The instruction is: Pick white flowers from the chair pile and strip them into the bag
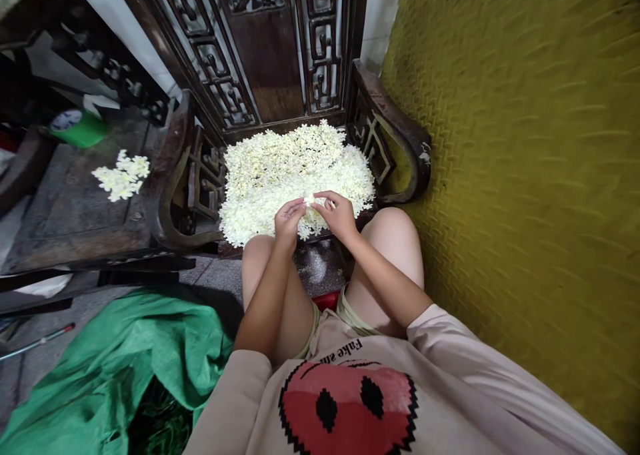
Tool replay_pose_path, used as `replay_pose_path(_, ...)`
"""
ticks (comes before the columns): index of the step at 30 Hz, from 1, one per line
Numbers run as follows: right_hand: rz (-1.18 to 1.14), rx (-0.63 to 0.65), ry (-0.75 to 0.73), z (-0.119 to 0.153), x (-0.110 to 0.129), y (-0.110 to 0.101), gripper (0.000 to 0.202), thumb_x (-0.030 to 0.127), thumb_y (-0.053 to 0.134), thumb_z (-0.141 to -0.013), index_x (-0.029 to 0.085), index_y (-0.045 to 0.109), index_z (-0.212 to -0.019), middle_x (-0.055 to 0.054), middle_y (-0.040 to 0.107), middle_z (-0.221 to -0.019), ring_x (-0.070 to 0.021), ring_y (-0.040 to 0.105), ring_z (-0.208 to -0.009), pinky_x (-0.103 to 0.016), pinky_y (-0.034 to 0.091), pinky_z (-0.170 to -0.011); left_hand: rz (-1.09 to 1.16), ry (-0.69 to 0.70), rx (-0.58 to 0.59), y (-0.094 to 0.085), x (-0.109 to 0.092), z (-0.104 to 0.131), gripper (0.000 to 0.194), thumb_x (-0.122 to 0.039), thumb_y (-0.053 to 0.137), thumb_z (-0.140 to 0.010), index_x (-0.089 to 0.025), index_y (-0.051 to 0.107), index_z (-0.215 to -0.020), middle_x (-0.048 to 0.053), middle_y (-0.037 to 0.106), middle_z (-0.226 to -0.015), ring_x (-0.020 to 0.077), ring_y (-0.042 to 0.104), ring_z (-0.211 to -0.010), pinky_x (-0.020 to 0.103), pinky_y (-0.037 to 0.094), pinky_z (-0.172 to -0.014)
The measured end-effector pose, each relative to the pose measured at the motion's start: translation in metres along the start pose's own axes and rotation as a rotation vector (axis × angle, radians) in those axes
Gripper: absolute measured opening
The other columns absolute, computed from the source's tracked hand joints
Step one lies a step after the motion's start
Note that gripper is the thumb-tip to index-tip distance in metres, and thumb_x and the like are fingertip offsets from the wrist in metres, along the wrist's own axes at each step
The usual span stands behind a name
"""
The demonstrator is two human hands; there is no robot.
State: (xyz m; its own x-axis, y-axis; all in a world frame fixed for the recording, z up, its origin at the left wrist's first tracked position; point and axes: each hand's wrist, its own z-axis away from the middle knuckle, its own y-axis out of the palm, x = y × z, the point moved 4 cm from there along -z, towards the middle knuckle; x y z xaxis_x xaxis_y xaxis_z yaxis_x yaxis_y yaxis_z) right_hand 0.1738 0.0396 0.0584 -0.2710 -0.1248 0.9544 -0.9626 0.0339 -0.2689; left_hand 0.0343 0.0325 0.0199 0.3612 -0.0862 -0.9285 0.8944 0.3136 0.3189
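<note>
My left hand [289, 223] and my right hand [339, 215] meet just above the near edge of a flower pile. Between their fingertips is a small white flower [309, 201], pinched from both sides; its stem cannot be made out. Below and beyond them, a thick heap of loose white and pale yellow flowers [280, 168] covers the seat of a dark carved wooden chair [277, 98]. The heap's near part looks whiter, its far part yellower.
At left, a dark wooden side table [75, 208] bears a small flower cluster [123, 175] and a green tape roll [80, 128]. A green sack [165, 328] with dark green contents lies at lower left. A yellow textured sheet [520, 195] rises along the right.
</note>
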Motion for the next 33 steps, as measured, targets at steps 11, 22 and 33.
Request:
replay_pose_path(11, -0.044, 0.062, -0.018, -0.006, -0.005, 0.005, 0.028, 0.044, 0.065, -0.075, 0.018, 0.073, -0.082, -0.004, 0.066, -0.074, -0.0142, 0.055, -0.064, -0.028, 0.043, -0.066, 0.015, -0.014, 0.011, -0.003, 0.003, -0.004, 0.037, -0.033, 0.081, -0.050, -0.017, 0.069, -0.081, 0.002, 0.066, -0.071, 0.0119, 0.060, -0.070, 0.027, 0.046, -0.074)
replay_pose_path(22, -0.333, 0.005, 0.258, -0.007, -0.022, 0.011, 0.027, 0.043, 0.074, -0.061, 0.018, 0.071, -0.070, -0.005, 0.072, -0.080, -0.0197, 0.065, -0.085, -0.033, 0.047, -0.083, -0.013, -0.140, 0.039, -0.002, 0.011, -0.004, 0.037, -0.039, 0.083, -0.049, -0.016, 0.069, -0.073, 0.002, 0.066, -0.069, 0.0103, 0.060, -0.066, 0.027, 0.049, -0.072)
replay_pose_path(33, -0.260, 0.012, 0.213, -0.006, -0.025, 0.013, 0.026, 0.044, 0.072, -0.064, 0.018, 0.071, -0.068, -0.005, 0.072, -0.078, -0.0201, 0.064, -0.082, -0.034, 0.047, -0.082, -0.097, -0.070, 0.000, -0.004, 0.009, -0.004, 0.029, -0.036, 0.079, -0.053, -0.015, 0.070, -0.071, 0.001, 0.066, -0.066, 0.0097, 0.057, -0.063, 0.025, 0.047, -0.067)
